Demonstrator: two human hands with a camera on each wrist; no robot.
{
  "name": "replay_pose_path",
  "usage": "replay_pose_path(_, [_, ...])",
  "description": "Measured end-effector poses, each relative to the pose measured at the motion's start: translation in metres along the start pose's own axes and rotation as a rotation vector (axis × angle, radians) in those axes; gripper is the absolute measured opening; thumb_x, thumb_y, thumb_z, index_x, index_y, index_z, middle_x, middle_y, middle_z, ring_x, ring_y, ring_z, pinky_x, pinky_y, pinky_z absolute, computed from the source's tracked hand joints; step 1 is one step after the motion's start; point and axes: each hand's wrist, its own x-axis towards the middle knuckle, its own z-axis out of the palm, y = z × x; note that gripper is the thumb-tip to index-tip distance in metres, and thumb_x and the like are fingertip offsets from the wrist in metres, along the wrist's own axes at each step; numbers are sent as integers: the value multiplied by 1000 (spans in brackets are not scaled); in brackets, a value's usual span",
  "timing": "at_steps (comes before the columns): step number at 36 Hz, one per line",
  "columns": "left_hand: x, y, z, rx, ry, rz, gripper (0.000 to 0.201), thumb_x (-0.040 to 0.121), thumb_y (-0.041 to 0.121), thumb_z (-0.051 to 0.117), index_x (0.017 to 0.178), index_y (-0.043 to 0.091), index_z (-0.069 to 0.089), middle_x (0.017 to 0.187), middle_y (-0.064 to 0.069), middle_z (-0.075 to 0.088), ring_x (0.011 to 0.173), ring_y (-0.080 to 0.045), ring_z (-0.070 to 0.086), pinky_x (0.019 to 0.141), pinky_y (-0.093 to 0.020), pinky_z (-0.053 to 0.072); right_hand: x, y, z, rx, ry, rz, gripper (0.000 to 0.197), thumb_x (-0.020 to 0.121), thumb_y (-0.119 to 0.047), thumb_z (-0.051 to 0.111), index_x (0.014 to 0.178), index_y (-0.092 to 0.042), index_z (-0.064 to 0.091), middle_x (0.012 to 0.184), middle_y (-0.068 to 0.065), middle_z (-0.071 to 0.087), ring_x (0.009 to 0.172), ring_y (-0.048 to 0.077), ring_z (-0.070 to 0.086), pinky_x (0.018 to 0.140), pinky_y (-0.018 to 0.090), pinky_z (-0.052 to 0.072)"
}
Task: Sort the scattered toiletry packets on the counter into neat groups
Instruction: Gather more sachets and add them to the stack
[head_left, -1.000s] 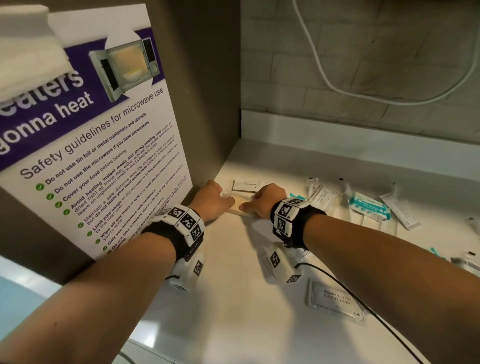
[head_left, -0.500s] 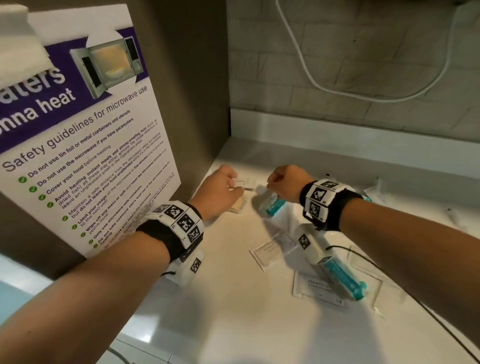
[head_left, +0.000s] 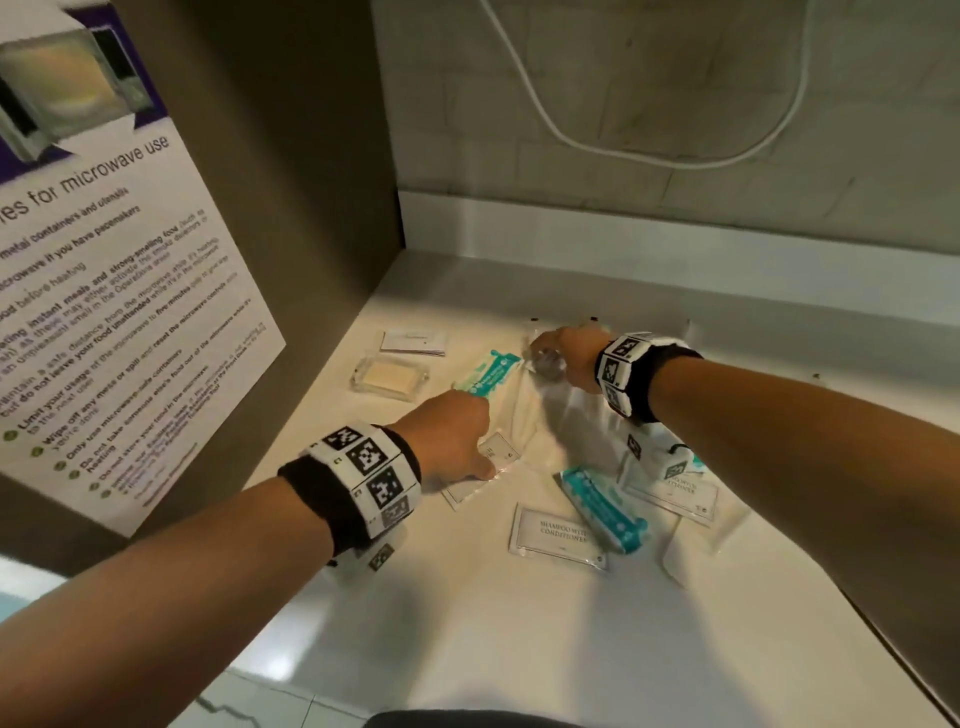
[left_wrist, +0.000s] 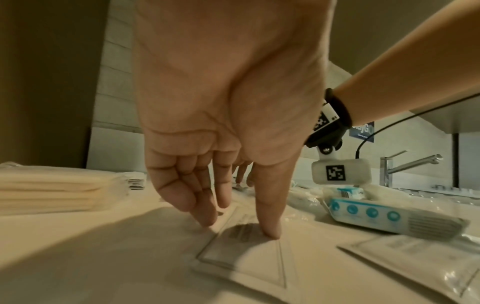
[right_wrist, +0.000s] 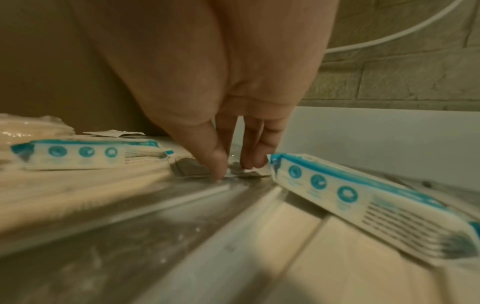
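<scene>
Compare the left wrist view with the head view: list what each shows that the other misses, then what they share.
Only the left wrist view shows the tap and the left hand from below, fingertips pressing a flat sachet.

Only the head view shows the microwave poster, the white cable on the wall and the shampoo sachet.

Both show the counter, the stack of soap packets, a teal-and-white packet and the right hand.
</scene>
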Motion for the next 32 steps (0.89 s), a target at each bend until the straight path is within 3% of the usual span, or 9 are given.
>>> replay_pose_path(5, [3,1,2,-102,-2,-63,56,73,37,83,117,12,60,112,-4,62,99,-21,62,88,-34,53,9,3,2,5,-2,-43,41,86,-7,62,125,-18,60,126,7,58,110,29,59,96,36,48])
replay_pose_path(9, [6,1,4,-171,-12,-89,51,70,31,86,110,9,63,105,-5,65,95,-21,63,86,-34,54,11,6,-2,-41,-16,-69,44,86,-7,63,129,-13,58,130,10,55,115,31,57,94,32,45])
replay_pose_path(13, [7,0,4,-216,-12,-88,43,70,28,86,103,16,60,91,4,59,78,-12,57,64,-23,47,13,10,-7,-91,-34,-96,54,82,-12,73,133,-16,55,132,7,53,116,30,56,94,32,45])
replay_pose_path(16, [6,-2,2,-223,-20,-60,40,73,30,83,100,22,54,82,10,50,70,-7,48,58,-21,37,11,13,-9,-106,-2,-100,50,77,-21,78,125,-18,62,124,7,57,109,30,59,91,33,46])
replay_pose_path(21, [1,-4,1,-299,20,-9,32,82,19,74,108,23,56,93,8,49,82,-8,48,70,-19,39,5,20,-11,-97,111,-92,40,73,-24,80,110,-20,64,114,5,55,111,28,48,84,34,43])
replay_pose_path(24, [-4,-2,-1,-383,86,8,32,84,17,73,112,25,59,92,10,53,81,-5,52,66,-13,40,-1,24,-15,-4,137,-83,31,77,-21,76,104,-17,63,109,7,63,102,29,57,76,30,42])
replay_pose_path(27, [-9,4,-8,-443,115,53,33,82,19,76,110,27,60,86,12,56,71,0,53,62,-12,40,-13,26,-22,79,113,-95,32,79,-21,74,107,-13,61,108,10,66,95,30,60,75,30,43])
replay_pose_path(29, [-13,9,-12,-477,46,86,33,80,19,79,106,27,62,88,8,61,73,-2,57,68,-19,47,-25,27,-25,92,107,-100,34,80,-23,75,108,-12,60,107,10,66,91,27,58,76,31,44])
replay_pose_path(32, [-20,16,-12,-474,-163,133,30,78,17,80,103,24,65,96,0,71,80,-10,64,81,-33,54,-46,29,-26,85,70,-109,37,81,-26,74,112,-12,59,108,9,65,95,27,59,80,33,47])
